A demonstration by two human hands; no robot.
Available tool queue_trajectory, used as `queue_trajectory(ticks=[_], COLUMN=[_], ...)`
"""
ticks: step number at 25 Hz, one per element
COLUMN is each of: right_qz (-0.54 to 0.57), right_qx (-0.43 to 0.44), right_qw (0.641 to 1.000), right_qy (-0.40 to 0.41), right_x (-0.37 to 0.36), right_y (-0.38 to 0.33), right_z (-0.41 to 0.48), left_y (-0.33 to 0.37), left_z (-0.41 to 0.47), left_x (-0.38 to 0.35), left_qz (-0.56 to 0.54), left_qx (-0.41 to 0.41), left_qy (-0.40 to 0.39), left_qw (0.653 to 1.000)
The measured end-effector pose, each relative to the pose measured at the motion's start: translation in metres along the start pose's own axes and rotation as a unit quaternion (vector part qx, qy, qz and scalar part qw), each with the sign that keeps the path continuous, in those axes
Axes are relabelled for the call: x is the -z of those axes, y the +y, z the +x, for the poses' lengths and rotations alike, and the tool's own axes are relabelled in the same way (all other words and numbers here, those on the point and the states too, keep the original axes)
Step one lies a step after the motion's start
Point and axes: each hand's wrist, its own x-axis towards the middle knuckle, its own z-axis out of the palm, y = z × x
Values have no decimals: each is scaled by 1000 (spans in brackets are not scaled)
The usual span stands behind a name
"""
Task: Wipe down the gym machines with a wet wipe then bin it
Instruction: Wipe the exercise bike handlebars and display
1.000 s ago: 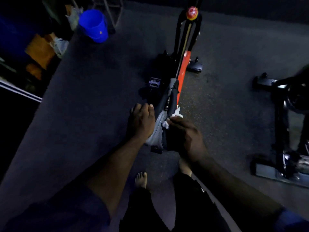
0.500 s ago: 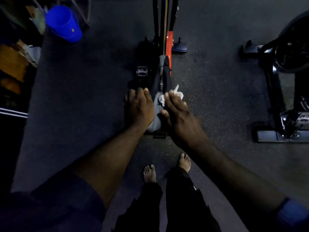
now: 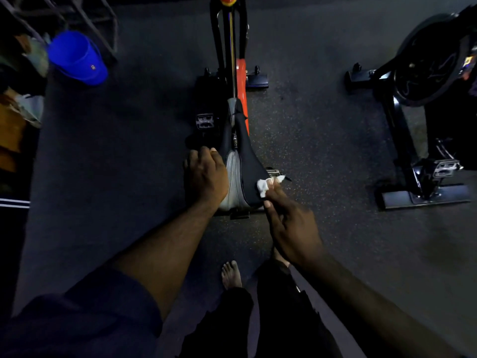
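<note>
The saddle point(image 3: 245, 161) has its long axis pointing straight away from the person; the left hand point(image 3: 205, 177) grips its left flank, and the right hand point(image 3: 291, 228) fingers point(image 3: 275, 195) pinch the wipe point(image 3: 262, 187) against its right rear edge, with the narrow end ahead of them.

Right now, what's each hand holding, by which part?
Right hand pinches the wipe by its bunched middle, on the right edge of the saddle. Left hand grips its left side.

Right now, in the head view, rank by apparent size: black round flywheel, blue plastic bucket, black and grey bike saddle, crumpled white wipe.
Largest: black round flywheel.
Then blue plastic bucket and black and grey bike saddle, too alike to rank.
Smallest: crumpled white wipe.
</note>
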Motion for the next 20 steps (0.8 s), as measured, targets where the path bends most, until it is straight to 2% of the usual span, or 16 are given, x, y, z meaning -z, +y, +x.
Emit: queue_trajectory(ticks=[4,7,12,14,17,20], right_qz=[-45,-74,-61,-70,-73,-121], right_qx=[64,94,106,100,80,68], right_qw=[997,993,992,992,993,990], right_qy=[-19,24,-10,-4,42,10], right_x=[-13,-30,-15,-17,-33,-28], right_y=[-6,-9,-11,-11,-24,-25], right_z=[98,167,105,128,210,220], left_y=[-7,-12,-6,-7,-16,-12], left_z=[5,8,5,5,10,9], left_x=[-4,-11,-4,-7,-10,-13], left_qz=[-2,-20,-15,-32,-56,-57], left_qx=[-14,-28,-10,-12,2,21], left_qy=[16,25,16,18,20,5], left_qw=[1000,999,1000,999,998,998])
